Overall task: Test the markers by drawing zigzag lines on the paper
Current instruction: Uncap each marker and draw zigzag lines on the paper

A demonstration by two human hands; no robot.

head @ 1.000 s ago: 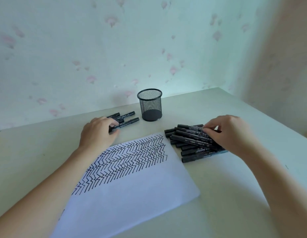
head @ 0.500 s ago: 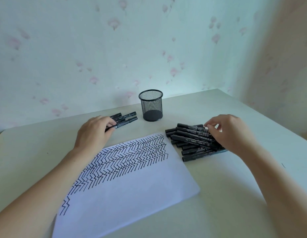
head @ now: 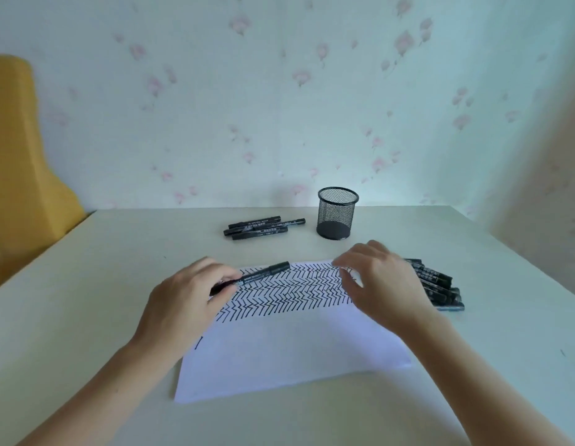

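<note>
A white sheet of paper [head: 289, 352] lies in front of me, its far half covered with rows of black zigzag lines. My left hand [head: 186, 300] grips a black marker [head: 263, 273] by its near end; the capped far end points right over the paper's far edge. My right hand [head: 381, 281] hovers over the paper's far right corner, fingers loosely curled and holding nothing. Behind that hand, a pile of black markers [head: 435, 284] lies partly hidden. Three more black markers [head: 262, 227] lie together farther back.
A black mesh pen cup [head: 337, 213] stands near the back of the white table [head: 86, 317], right of the three markers. A floral-papered wall rises behind the table. A yellow chair back [head: 19, 162] stands at the left.
My left hand has come back from the far group with one marker and now holds it over the paper. My right hand has left the pile and moved left toward the marker. The camera view shifted.
</note>
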